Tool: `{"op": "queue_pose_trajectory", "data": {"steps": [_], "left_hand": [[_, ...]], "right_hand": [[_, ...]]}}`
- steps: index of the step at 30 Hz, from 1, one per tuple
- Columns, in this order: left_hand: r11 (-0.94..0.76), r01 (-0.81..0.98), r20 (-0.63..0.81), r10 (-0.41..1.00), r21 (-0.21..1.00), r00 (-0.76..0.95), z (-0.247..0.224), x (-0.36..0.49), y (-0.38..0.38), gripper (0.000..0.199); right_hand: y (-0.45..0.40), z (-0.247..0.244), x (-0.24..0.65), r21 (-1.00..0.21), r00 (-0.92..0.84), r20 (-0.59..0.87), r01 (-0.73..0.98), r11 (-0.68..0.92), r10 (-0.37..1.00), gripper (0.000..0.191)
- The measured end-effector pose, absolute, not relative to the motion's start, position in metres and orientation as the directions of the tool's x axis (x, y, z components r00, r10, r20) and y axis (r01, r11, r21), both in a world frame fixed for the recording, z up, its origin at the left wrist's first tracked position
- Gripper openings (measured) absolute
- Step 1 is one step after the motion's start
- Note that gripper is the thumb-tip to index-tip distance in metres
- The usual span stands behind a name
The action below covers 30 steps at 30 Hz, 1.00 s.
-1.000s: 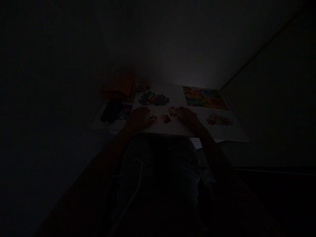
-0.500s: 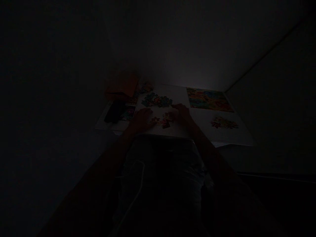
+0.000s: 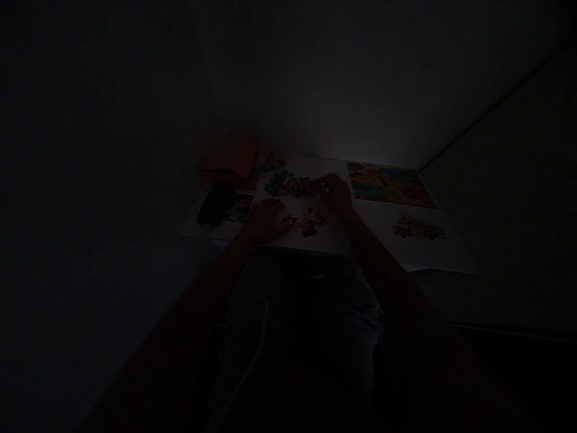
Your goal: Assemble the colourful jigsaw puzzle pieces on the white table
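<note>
The view is very dark. My left hand point(image 3: 267, 221) lies flat on the white tabletop with its fingers spread, its thumb beside a small group of reddish puzzle pieces point(image 3: 308, 227). Farther up, a pile of mostly green puzzle pieces point(image 3: 283, 182) lies loose. My right hand point(image 3: 336, 191) reaches over the pile's right edge, thumb and forefinger bent together on a puzzle piece point(image 3: 308, 187). The darkness blurs the outline of that piece.
A colourful printed picture point(image 3: 390, 185) lies at the back right, with another pile of puzzle pieces point(image 3: 417, 228) in front of it. On the left are an orange box point(image 3: 229, 161), a black object point(image 3: 214, 205) and a dark picture card point(image 3: 238, 207). A wall rises behind the table point(image 3: 374, 240).
My right hand has moved up and away from the reddish pieces to the green pile, its fingers closing there. My left hand has stayed in place. The view has shifted slightly.
</note>
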<state>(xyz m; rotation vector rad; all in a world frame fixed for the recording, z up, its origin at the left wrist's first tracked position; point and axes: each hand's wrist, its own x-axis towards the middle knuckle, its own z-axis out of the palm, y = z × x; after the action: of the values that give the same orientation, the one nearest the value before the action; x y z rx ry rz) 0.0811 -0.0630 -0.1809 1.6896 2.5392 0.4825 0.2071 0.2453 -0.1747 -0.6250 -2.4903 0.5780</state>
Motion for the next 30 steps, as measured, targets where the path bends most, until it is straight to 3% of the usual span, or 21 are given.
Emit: {"op": "queue_pose_trajectory", "data": {"steps": [6, 15, 19, 26, 30], "left_hand": [[0.357, 0.887, 0.136, 0.903, 0.292, -0.408, -0.181, 0.081, -0.061, 0.068], [0.352, 0.895, 0.129, 0.909, 0.274, -0.397, -0.181, 0.08, -0.061, 0.067], [0.358, 0.889, 0.134, 0.904, 0.285, -0.407, -0.181, 0.081, -0.061, 0.067], [0.353, 0.887, 0.122, 0.908, 0.298, -0.402, -0.178, 0.081, -0.062, 0.068], [0.357, 0.884, 0.126, 0.904, 0.303, -0.408, -0.179, 0.082, -0.062, 0.069]], "right_hand": [[0.245, -0.141, 0.239, -0.807, -0.702, 0.363, 0.093, 0.584, 0.613, 0.062], [0.216, -0.116, 0.275, -0.876, -0.802, 0.298, -0.013, 0.483, 0.518, 0.06], [0.218, -0.143, 0.271, -0.83, -0.825, 0.191, 0.153, 0.536, 0.532, 0.055], [0.247, -0.186, 0.248, -0.713, -0.749, 0.203, 0.327, 0.62, 0.63, 0.029], [0.255, -0.2, 0.223, -0.632, -0.769, 0.241, 0.339, 0.697, 0.592, 0.044]]}}
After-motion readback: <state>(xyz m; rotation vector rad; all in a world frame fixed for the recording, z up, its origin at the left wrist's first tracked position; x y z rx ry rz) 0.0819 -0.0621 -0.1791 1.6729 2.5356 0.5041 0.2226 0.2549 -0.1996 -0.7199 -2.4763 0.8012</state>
